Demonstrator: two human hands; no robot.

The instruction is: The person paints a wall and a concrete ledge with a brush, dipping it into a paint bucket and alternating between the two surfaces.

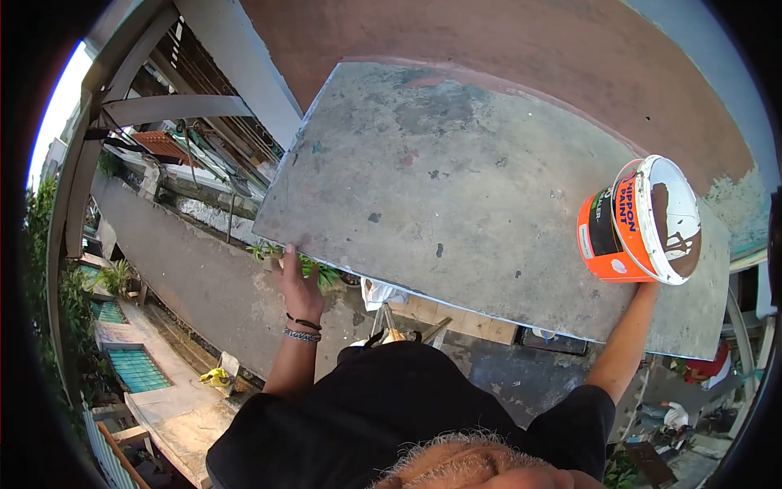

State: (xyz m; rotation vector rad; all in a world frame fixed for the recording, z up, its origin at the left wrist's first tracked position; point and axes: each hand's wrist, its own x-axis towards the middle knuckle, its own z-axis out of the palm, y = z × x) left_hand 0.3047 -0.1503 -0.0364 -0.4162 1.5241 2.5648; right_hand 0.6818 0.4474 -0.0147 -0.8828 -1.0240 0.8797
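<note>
On the right of the grey concrete ledge (489, 187) stands an orange and black paint bucket (599, 232) labelled Nippon Paint. Its white rim leans toward me, and brown paint shows inside and on the inner wall. My right hand (646, 293) reaches up behind the bucket, which hides the fingers; only the wrist and forearm show. At the ledge's front left edge, my left hand (299, 284) has its fingers stretched out, one tip right at the edge. It holds nothing, and bracelets (302, 329) circle that wrist.
Behind the ledge rises a wall (489, 41) coated in brown paint, with bluish areas beside it. Far below lie a paved lane (187, 253), plants and a yellow bag (215, 377). A person (674, 416) is down at the lower right. Metal framing (175, 108) stands left.
</note>
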